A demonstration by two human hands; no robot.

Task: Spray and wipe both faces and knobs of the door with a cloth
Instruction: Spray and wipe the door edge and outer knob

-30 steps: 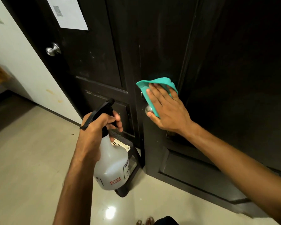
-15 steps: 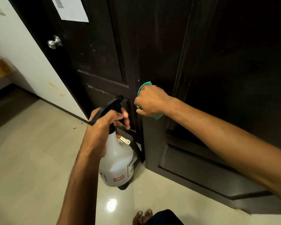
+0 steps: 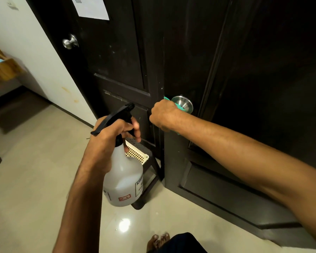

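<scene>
The scene is dimly to moderately lit by an indoor light overhead, which shows as a small round glare spot on the glossy floor tiles (image 3: 124,225) at about 6 o'clock. The dark door (image 3: 254,73) swallows most of the light, and its upper right area toward 2 o'clock falls into near black with little panel detail. The steel knob (image 3: 183,105) near centre catches a soft highlight, as does the far knob (image 3: 69,42) at 10 o'clock. Wide-angle distortion bends the door edges and wall line outward toward the frame borders. The left hand (image 3: 110,138) on the spray bottle (image 3: 123,181) shows slight motion blur at the fingers; the far left edge is soft.
</scene>
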